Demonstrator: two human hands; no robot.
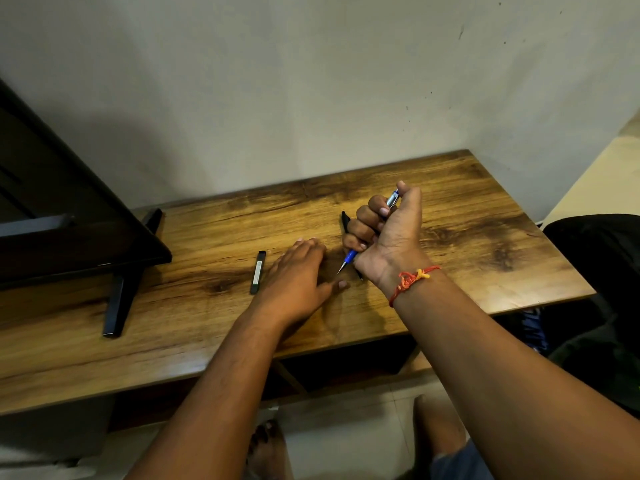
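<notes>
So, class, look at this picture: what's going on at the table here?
A person stands at a wooden table. The right hand grips a blue pen in its fist, tip pointing down towards the tabletop. The left hand rests flat on the wood with straight fingers. A black pen shows behind the right hand; whether it is held or just lying there is unclear. A slim black case lies untouched beside the left hand.

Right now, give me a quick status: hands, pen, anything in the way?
Right hand gripping blue pen, tip down. Left hand flat on table. Black pen partly hidden behind right hand; small black case beside left hand.
</notes>
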